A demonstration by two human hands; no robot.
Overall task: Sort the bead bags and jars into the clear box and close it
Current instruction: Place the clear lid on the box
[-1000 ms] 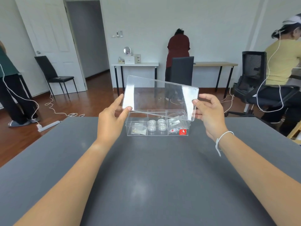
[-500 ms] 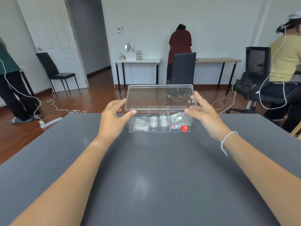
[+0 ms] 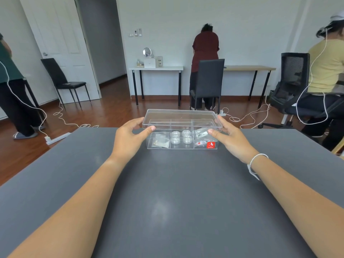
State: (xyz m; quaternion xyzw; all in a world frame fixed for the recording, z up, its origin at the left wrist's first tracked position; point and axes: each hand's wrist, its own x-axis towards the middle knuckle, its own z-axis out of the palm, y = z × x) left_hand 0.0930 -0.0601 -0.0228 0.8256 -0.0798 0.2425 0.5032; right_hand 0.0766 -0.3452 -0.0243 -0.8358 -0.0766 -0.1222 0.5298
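A clear box (image 3: 182, 146) with a red sticker stands near the far edge of the grey table (image 3: 167, 202). Its three compartments hold a bead bag (image 3: 160, 143) on the left, several round clear jars (image 3: 181, 137) in the middle and more bags (image 3: 202, 137) on the right. The clear lid (image 3: 181, 118) lies nearly flat just above the box's rim. My left hand (image 3: 131, 139) pinches the lid's left end between thumb and fingers. My right hand (image 3: 230, 137) grips its right end. Whether the lid is fully seated, I cannot tell.
Beyond the table are a wooden floor with white cables and a power strip (image 3: 57, 137), black chairs (image 3: 206, 82), two desks (image 3: 156, 68) at the wall, and three people standing or sitting around the room.
The lid was tilted up above the box a second ago. Both hands have lowered it until it lies level on or just over the rim.
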